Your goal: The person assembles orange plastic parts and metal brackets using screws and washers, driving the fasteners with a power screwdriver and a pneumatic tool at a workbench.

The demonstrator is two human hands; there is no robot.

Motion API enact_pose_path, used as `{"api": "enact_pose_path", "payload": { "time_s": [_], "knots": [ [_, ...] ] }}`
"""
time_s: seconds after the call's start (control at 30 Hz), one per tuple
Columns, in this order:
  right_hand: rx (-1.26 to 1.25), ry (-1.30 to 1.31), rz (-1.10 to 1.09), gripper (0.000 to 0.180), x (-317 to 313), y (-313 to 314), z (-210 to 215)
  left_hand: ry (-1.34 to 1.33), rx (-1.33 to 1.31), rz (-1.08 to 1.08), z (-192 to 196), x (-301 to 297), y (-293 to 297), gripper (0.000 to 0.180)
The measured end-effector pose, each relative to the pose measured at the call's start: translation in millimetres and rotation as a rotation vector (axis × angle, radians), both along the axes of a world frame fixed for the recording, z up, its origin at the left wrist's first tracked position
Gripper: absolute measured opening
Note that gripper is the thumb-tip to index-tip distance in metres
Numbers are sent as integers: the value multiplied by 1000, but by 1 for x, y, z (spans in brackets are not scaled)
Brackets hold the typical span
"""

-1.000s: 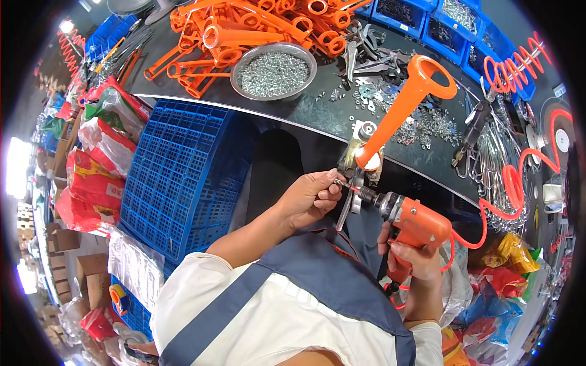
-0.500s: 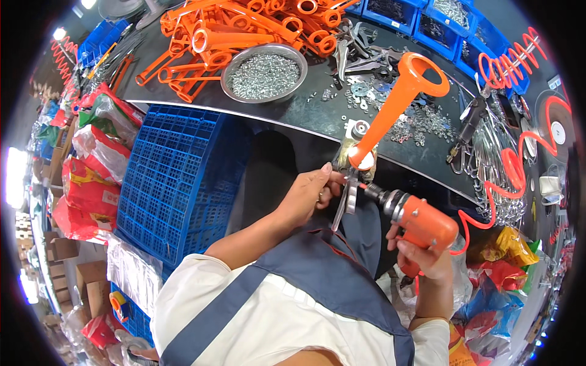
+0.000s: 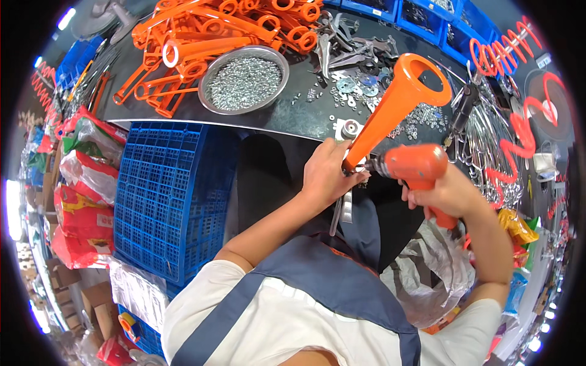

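Observation:
My left hand (image 3: 328,171) is closed around the lower end of a long orange handle-like part (image 3: 389,102), which slants up to the right and ends in a large ring. Below my fingers hangs a flat metal strip (image 3: 347,208). My right hand (image 3: 444,194) grips an orange-red power drill (image 3: 417,161) by its handle. The drill lies nearly level, its black chuck pointing left, with its tip close to the part's lower end beside my left fingers. Whether the tip touches is hard to see. A small round metal fitting (image 3: 351,129) sits on the table edge just behind.
Orange parts (image 3: 213,27) are heaped at the back left, beside a metal bowl (image 3: 285,78) of small fasteners. Grey metal levers (image 3: 360,52) and loose washers lie mid-table. Blue bins (image 3: 421,21) stand behind. A blue crate (image 3: 155,201) is at left, a coiled red hose (image 3: 522,143) at right.
The drill has risen and swung level, its tip now at the orange part's lower end. My left hand has moved up and right onto that end. The whole view has shifted slightly.

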State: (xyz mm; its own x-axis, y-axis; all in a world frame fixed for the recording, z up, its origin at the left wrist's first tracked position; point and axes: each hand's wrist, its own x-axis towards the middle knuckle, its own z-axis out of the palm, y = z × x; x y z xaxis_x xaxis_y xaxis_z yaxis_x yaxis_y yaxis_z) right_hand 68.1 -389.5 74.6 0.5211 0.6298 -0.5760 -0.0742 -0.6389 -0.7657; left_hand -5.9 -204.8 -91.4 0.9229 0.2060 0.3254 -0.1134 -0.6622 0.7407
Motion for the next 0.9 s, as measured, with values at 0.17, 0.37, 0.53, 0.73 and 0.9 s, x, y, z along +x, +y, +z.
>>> {"api": "enact_pose_path", "payload": {
  "time_s": [0.17, 0.37, 0.53, 0.73, 0.9],
  "knots": [
    [-231, -18, 237, 35, 25, 47, 31, -27, 29, 76, -5, 1, -4, 55],
    [-257, -12, 252, 38, 26, 45, 26, -166, 7, 126, -7, 4, -6, 47],
    [-35, -106, 58, 51, 17, -11, 37, -143, -36, -77, 6, -1, 17, 56],
    [-263, -1023, 17, 33, 41, -120, -17, -193, 337, 374, 52, 11, 132, 48],
    [-703, -1339, -62, 20, 98, -163, -102, -65, 811, 585, 70, 25, 124, 56]
  ]
}}
